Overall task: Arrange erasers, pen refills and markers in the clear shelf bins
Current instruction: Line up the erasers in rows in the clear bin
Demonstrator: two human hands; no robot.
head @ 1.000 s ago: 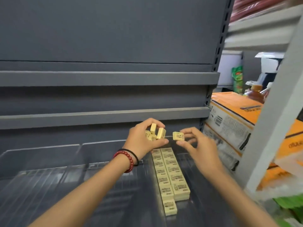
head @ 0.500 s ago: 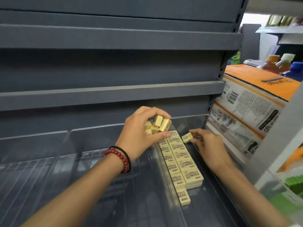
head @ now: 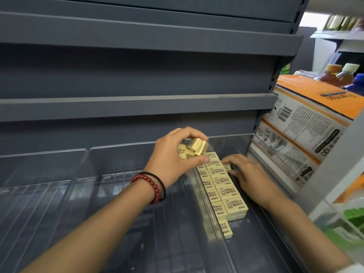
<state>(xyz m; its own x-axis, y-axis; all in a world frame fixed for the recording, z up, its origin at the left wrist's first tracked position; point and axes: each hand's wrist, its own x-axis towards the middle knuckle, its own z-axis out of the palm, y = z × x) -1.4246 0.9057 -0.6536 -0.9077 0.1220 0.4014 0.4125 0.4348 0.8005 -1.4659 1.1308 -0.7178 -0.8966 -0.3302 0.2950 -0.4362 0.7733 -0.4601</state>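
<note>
— What's over on the left?

— An empty clear bin (head: 122, 194). Then the left hand (head: 173, 156), fingers curled around a loose clutch of erasers (head: 194, 149).

— And right of that?

— Two neat rows of erasers (head: 220, 186) in the far-right bin (head: 232, 140). The right hand (head: 249, 172) pinches a single eraser (head: 227, 166), low beside the rows.

— Tricky to handle?

— I'd guess they're light, firm little blocks; best pinched by the long sides.
</note>
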